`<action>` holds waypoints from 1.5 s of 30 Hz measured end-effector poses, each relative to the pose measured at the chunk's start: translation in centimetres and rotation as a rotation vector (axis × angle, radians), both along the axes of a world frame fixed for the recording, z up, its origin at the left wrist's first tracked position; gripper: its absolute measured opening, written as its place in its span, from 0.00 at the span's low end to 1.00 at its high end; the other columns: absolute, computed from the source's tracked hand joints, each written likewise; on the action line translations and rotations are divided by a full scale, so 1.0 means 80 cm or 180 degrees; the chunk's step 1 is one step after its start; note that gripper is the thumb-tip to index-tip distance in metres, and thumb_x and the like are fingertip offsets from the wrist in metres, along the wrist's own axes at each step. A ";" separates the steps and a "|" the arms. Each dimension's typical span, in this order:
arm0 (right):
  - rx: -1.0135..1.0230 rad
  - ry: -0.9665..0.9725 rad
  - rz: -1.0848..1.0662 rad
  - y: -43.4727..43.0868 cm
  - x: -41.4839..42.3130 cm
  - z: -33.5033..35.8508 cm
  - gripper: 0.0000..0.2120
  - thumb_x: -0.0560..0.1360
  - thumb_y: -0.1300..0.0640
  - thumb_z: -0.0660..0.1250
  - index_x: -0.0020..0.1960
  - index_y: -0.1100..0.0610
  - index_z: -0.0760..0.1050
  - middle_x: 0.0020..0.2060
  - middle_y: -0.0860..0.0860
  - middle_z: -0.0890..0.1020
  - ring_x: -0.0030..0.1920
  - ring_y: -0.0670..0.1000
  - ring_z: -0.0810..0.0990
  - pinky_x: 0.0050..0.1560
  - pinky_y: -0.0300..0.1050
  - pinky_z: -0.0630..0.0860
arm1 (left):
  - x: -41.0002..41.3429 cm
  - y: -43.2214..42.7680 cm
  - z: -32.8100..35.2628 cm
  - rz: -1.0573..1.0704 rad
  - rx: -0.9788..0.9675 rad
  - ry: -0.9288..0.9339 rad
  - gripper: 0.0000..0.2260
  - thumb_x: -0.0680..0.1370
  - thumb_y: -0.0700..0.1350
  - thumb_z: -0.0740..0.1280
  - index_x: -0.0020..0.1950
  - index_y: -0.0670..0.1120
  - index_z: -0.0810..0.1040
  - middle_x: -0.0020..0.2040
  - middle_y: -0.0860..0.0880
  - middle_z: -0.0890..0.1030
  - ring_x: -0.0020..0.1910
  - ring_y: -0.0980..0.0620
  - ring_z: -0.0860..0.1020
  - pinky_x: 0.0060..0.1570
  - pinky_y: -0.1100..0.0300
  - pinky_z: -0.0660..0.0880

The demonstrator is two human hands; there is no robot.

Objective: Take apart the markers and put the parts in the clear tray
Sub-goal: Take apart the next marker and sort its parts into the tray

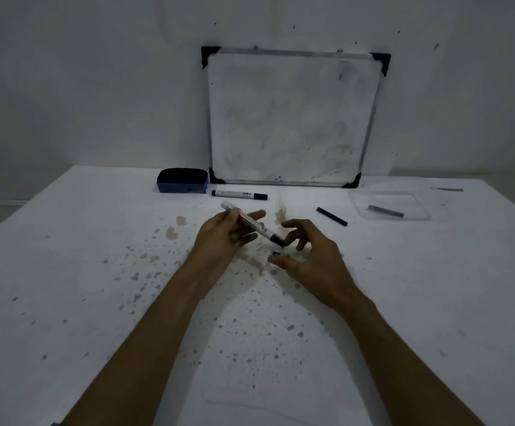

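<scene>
My left hand (pixel 222 236) grips a white marker body (pixel 251 224) that slants down to the right, its dark end (pixel 276 239) near my right hand. My right hand (pixel 306 256) hovers just right of that end with fingers spread; a small dark piece (pixel 276 254) shows by its thumb, and whether it is held I cannot tell. A whole marker (pixel 239 195) lies on the table beyond my hands. A black stick-like part (pixel 332 216) lies to the right. The clear tray (pixel 420 215) at the right holds one dark grey part (pixel 385 210).
A small whiteboard (pixel 293 118) leans against the wall at the back. A blue eraser (pixel 182 180) sits to its left. The white table (pixel 96 287) is speckled with stains. A thin dark strip (pixel 448 189) lies behind the tray.
</scene>
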State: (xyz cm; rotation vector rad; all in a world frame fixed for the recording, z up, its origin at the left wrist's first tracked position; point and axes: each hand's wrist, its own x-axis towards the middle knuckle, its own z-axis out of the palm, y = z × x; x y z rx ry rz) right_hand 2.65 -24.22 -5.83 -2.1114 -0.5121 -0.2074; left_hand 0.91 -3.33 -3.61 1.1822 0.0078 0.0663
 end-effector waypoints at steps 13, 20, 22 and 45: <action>0.2551 0.1349 -0.0016 0.005 0.001 0.019 0.10 0.82 0.49 0.67 0.55 0.52 0.85 0.40 0.46 0.83 0.37 0.45 0.75 0.43 0.42 0.74 | -0.013 -0.052 -0.003 -0.0190 -0.0163 0.0267 0.18 0.80 0.51 0.70 0.62 0.39 0.83 0.61 0.42 0.86 0.63 0.46 0.83 0.64 0.56 0.79; 0.1553 -0.0129 -0.0167 0.024 -0.019 0.037 0.10 0.85 0.46 0.60 0.55 0.52 0.75 0.40 0.47 0.83 0.37 0.44 0.81 0.39 0.37 0.79 | -0.008 -0.033 -0.003 -0.0517 -0.2002 0.1163 0.26 0.88 0.54 0.55 0.69 0.32 0.77 0.66 0.32 0.81 0.67 0.38 0.80 0.71 0.49 0.73; 0.1136 -0.0296 0.0033 0.038 -0.030 0.029 0.09 0.85 0.47 0.61 0.58 0.51 0.74 0.42 0.46 0.83 0.39 0.44 0.83 0.39 0.36 0.80 | -0.009 -0.036 -0.005 -0.0702 -0.1849 0.1217 0.26 0.87 0.54 0.55 0.68 0.35 0.80 0.63 0.35 0.83 0.58 0.42 0.84 0.67 0.51 0.77; 0.2124 0.0313 -0.0564 0.027 -0.013 0.033 0.11 0.83 0.45 0.65 0.50 0.52 0.79 0.32 0.40 0.76 0.31 0.41 0.72 0.30 0.35 0.70 | -0.005 -0.005 0.000 -0.1001 -0.0110 0.0812 0.18 0.84 0.53 0.66 0.57 0.41 0.88 0.53 0.41 0.88 0.43 0.50 0.87 0.41 0.59 0.84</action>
